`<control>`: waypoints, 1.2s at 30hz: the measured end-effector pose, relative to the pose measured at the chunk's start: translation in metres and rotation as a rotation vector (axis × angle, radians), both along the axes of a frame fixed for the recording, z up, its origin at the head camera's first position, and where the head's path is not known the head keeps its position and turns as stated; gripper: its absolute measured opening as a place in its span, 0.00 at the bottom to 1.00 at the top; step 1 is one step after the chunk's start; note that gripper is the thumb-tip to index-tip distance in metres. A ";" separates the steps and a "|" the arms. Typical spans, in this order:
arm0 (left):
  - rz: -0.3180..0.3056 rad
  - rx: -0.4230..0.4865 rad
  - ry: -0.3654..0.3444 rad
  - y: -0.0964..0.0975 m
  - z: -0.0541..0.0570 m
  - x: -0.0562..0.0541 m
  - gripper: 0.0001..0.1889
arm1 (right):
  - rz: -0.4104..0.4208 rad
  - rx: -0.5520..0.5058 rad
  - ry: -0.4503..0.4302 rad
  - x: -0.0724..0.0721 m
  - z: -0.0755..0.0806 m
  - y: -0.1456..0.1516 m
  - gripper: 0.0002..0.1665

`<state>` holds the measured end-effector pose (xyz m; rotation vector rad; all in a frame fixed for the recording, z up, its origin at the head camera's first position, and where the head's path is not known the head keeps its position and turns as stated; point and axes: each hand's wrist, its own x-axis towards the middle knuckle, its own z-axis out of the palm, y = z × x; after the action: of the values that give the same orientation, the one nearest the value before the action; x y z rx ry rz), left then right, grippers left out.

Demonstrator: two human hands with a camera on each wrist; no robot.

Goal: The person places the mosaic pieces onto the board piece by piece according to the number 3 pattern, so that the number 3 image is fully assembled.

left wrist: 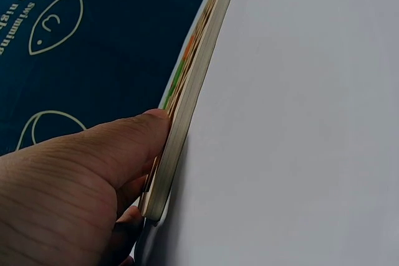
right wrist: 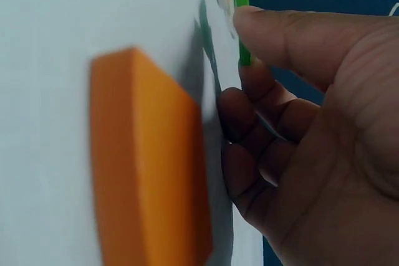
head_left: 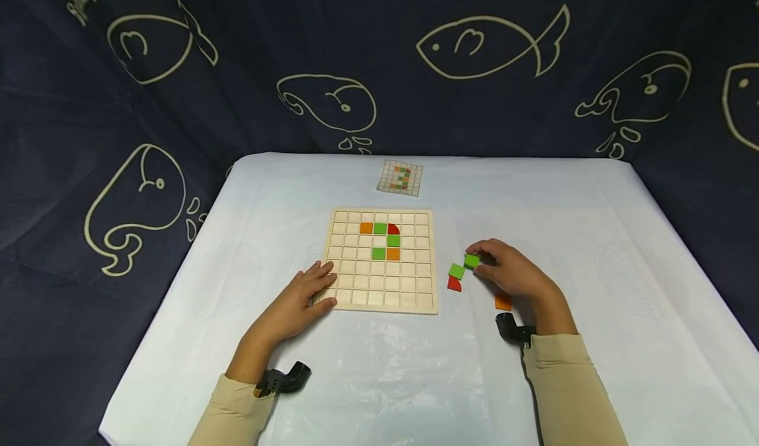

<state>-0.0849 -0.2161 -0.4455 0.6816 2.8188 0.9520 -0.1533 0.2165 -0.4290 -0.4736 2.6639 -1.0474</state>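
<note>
My right hand (head_left: 514, 269) pinches a green square tile (head_left: 472, 261) between thumb and fingertips; the right wrist view shows the same green tile (right wrist: 242, 26) edge-on, above the curled lower fingers. Another green tile (head_left: 456, 271) and a red quarter-round tile (head_left: 454, 284) lie just left of it. An orange tile (head_left: 503, 302) lies below the hand, large and close in the right wrist view. My left hand (head_left: 299, 303) rests with spread fingers on the lower left of a wooden grid board (head_left: 362, 298). In the left wrist view its thumb lies along the board's edge (left wrist: 181, 129).
On the board, orange, green and red tiles (head_left: 393, 229) fill several cells in its upper middle. Beyond it lies a small pattern card (head_left: 400, 178) showing coloured cells on a grid. A white cloth covers the table (head_left: 391, 380); a dark fish-print curtain (head_left: 379, 51) hangs behind.
</note>
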 end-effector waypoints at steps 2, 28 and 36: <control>0.001 0.002 -0.004 -0.001 0.000 0.000 0.29 | -0.001 0.000 -0.002 0.000 0.002 -0.001 0.18; 0.003 0.009 0.001 -0.001 0.000 -0.001 0.29 | 0.111 -0.059 0.055 -0.008 0.013 -0.047 0.17; -0.001 0.019 0.025 0.000 0.000 0.001 0.28 | 0.142 -0.091 0.045 -0.008 0.015 -0.069 0.17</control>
<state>-0.0843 -0.2160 -0.4457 0.7022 2.8340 0.9777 -0.1618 0.1474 -0.4140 -0.7013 2.5846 -1.1313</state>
